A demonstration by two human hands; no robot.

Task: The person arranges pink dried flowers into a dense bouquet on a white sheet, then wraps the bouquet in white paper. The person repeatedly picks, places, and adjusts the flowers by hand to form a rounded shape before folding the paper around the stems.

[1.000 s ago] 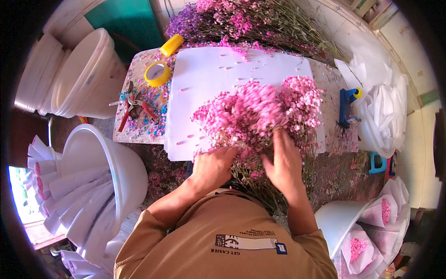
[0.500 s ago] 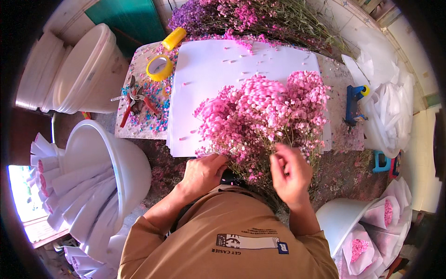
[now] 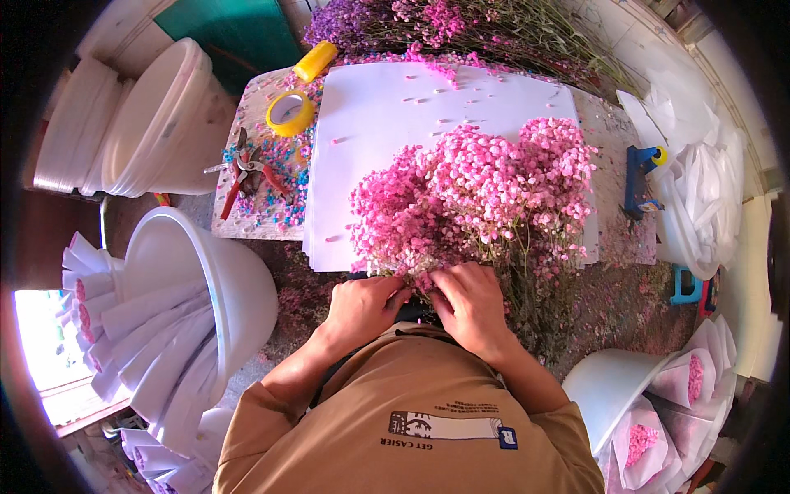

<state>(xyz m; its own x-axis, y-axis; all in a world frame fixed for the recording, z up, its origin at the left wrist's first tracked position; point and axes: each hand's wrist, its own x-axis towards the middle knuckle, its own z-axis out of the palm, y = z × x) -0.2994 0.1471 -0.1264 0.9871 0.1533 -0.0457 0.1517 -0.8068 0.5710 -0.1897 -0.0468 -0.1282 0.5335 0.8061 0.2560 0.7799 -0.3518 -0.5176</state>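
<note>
A wide bunch of pink baby's breath (image 3: 485, 181) lies over the near right part of a stack of white paper sheets (image 3: 362, 107) on the table. At its lower left edge, my left hand (image 3: 364, 311) is closed, fingers curled on the stems. Close beside it, my right hand (image 3: 473, 306) is closed too, pinching the bunch at its near edge. The thumbs point toward each other, a small gap between them. What lies inside the fingers is mostly hidden. Stems hang past the table's front edge to the right of my right hand.
Left on the table are red-handled pruning shears (image 3: 249, 173), a yellow tape roll (image 3: 290, 113) and loose petals. A blue tape dispenser (image 3: 639, 181) stands right. White buckets (image 3: 247, 288) with wrapped bunches flank me. More purple and pink flowers (image 3: 428, 25) lie at the back.
My right hand has moved left and down from the stems' right side to beside my left hand, closing on the bunch. The left hand stays nearly in place.
</note>
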